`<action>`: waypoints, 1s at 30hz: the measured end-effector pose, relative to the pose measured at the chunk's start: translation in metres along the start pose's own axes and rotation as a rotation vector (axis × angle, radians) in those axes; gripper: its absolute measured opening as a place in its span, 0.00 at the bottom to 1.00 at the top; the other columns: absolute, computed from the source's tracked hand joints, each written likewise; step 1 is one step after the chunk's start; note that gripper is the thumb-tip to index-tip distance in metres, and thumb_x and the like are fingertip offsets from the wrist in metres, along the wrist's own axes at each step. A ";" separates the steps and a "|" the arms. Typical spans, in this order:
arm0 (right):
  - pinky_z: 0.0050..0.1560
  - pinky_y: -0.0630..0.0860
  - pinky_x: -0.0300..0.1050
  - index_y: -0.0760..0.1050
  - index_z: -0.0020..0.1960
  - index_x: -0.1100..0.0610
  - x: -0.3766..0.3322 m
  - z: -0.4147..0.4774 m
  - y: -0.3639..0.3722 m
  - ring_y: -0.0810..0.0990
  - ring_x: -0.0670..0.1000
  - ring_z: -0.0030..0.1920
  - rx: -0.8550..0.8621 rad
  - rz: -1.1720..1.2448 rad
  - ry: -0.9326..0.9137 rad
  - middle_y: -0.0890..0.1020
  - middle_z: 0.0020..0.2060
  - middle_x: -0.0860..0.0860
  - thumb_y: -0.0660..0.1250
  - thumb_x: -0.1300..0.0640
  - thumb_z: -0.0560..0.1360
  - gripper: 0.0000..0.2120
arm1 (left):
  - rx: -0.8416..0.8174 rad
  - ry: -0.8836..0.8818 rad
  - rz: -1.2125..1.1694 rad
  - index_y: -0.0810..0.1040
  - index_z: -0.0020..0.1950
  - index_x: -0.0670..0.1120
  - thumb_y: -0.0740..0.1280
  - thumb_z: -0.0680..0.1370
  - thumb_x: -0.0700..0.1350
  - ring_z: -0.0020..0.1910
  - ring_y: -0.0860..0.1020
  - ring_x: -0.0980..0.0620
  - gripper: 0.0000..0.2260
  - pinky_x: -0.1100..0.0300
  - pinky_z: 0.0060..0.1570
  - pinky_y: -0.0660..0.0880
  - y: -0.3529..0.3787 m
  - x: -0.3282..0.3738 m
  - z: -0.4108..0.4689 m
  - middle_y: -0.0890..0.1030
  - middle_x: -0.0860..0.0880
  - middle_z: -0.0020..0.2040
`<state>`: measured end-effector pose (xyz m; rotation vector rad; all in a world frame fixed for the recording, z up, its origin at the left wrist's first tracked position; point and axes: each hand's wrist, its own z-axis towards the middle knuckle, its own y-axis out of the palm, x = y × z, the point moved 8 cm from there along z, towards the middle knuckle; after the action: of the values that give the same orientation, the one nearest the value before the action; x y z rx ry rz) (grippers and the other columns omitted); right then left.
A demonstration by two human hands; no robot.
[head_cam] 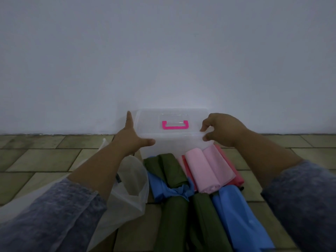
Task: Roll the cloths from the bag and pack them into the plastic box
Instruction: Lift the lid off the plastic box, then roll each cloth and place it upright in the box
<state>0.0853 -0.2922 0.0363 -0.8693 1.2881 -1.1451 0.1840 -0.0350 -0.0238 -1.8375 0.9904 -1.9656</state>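
Clear plastic box (172, 140) on tiled floor (41, 160) against white wall (163, 51), lid (171, 120) with pink handle (175, 124) on top. Left hand (130, 138) open, palm flat on box's left side, thumb under lid edge. Right hand (221, 129) pinching lid's right front corner between thumb and fingers. Rolled cloths just in front of box: green (169, 168), pink (209, 166), blue (236, 215). Translucent bag (127, 193) at left, beside cloths, under left forearm. Grey sleeves (300, 206) on both arms.
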 end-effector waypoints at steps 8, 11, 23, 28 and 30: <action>0.46 0.67 0.44 0.81 0.48 0.51 0.022 -0.042 -0.090 0.74 0.50 0.45 0.381 0.119 0.088 0.76 0.42 0.50 0.72 0.53 0.70 0.08 | 0.024 0.016 0.122 0.48 0.77 0.47 0.73 0.66 0.62 0.69 0.65 0.45 0.50 0.58 0.57 0.64 0.000 0.001 0.004 0.62 0.45 0.75; 0.41 0.63 0.42 0.81 0.47 0.50 0.059 -0.099 -0.097 0.73 0.49 0.41 0.493 0.143 0.225 0.75 0.39 0.49 0.73 0.53 0.69 0.07 | 0.014 0.038 0.209 0.58 0.75 0.44 0.71 0.67 0.63 0.67 0.68 0.44 0.43 0.59 0.50 0.62 0.002 0.006 0.006 0.66 0.44 0.72; 0.40 0.76 0.49 0.76 0.46 0.56 0.124 -0.166 0.055 0.77 0.57 0.38 0.308 -0.025 0.747 0.75 0.36 0.53 0.67 0.56 0.69 0.06 | 0.025 0.018 0.134 0.50 0.77 0.46 0.71 0.69 0.62 0.70 0.64 0.45 0.46 0.59 0.54 0.61 0.010 0.008 0.001 0.61 0.44 0.75; 0.36 0.74 0.46 0.74 0.42 0.56 0.121 -0.157 0.057 0.75 0.54 0.33 0.288 -0.091 0.683 0.71 0.33 0.51 0.67 0.53 0.68 0.07 | 0.069 0.072 0.181 0.47 0.78 0.47 0.67 0.73 0.60 0.76 0.51 0.50 0.43 0.54 0.72 0.50 0.003 0.018 -0.020 0.50 0.47 0.78; 0.34 0.70 0.44 0.73 0.45 0.56 0.123 -0.160 0.056 0.74 0.53 0.33 0.274 -0.103 0.684 0.71 0.33 0.50 0.68 0.50 0.68 0.11 | 0.097 0.136 0.150 0.50 0.78 0.49 0.67 0.74 0.58 0.75 0.53 0.52 0.39 0.56 0.71 0.51 -0.004 0.028 -0.037 0.51 0.49 0.78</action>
<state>-0.0731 -0.3786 -0.0697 -0.3420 1.5824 -1.7431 0.1450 -0.0384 0.0020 -1.5492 1.0205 -2.0305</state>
